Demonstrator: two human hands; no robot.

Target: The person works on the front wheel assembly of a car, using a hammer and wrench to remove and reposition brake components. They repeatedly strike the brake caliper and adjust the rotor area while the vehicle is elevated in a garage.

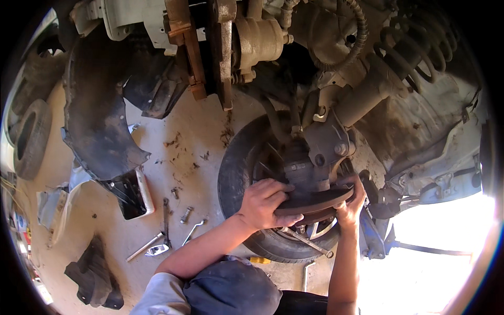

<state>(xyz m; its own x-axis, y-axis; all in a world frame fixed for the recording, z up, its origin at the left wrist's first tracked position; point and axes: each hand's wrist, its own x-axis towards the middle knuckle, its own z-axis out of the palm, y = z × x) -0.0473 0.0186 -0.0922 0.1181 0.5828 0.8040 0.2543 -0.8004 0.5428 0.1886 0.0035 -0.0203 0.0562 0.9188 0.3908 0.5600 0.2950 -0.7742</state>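
A dark brake disc sits at the hub end of the rusty steering knuckle. My left hand grips the disc at its left edge, fingers bent over the top. My right hand holds its right edge, thumb toward me and fingers partly hidden behind it. Beneath the disc, a combination wrench lies across a wheel with a black tire on the ground. Above the knuckle, the strut with its coil spring runs up to the right.
Loose wrenches, bolts, an open tool case and dark plastic liners lie or hang at left. Another tire is at far left. A blue jack stands at right. Car underbody parts overhang the top.
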